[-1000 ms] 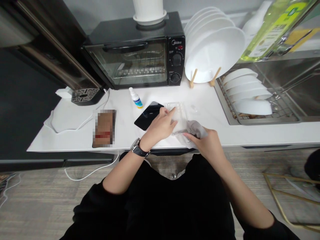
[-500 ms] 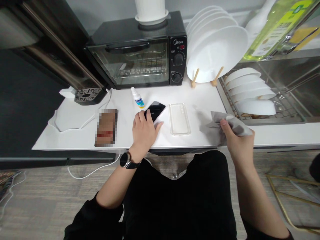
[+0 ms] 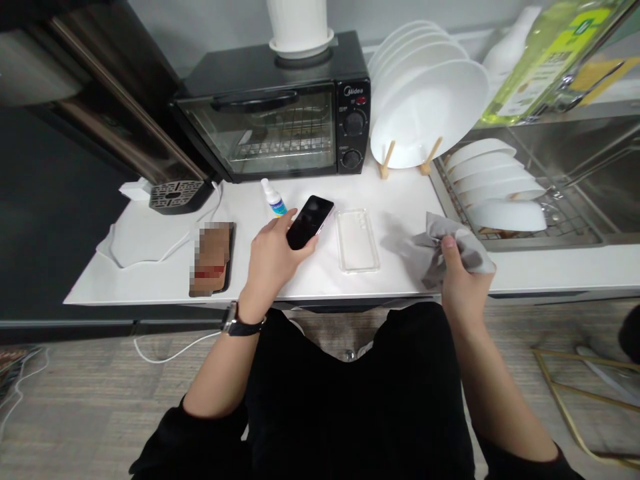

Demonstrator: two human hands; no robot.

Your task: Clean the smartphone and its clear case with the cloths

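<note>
A black phone [image 3: 311, 221], screen up, is gripped by its edges between the thumb and fingers of my left hand [image 3: 273, 257], low over the white counter. My right hand [image 3: 465, 283] is closed on a crumpled grey cloth [image 3: 437, 241] at the counter's front edge. Between the hands a clear phone case [image 3: 359, 241] lies flat. Just behind my left hand stands a small white spray bottle [image 3: 274, 198] with a blue label, its base partly hidden by my fingers. Further left lies a brown, pixelated flat object [image 3: 213, 260] with a dark edge.
A black toaster oven [image 3: 275, 130] stands at the back, a white pot [image 3: 299, 27] on top. White plates [image 3: 430, 113] stand in a wooden rack beside it. At the right, bowls [image 3: 507, 213] sit in the sink's wire rack. A white cable [image 3: 145, 261] crosses the counter's left part.
My left hand has moved from lying over the phone to gripping it by its sides, and the phone is tilted more upright. My right hand has shifted slightly left with the cloth.
</note>
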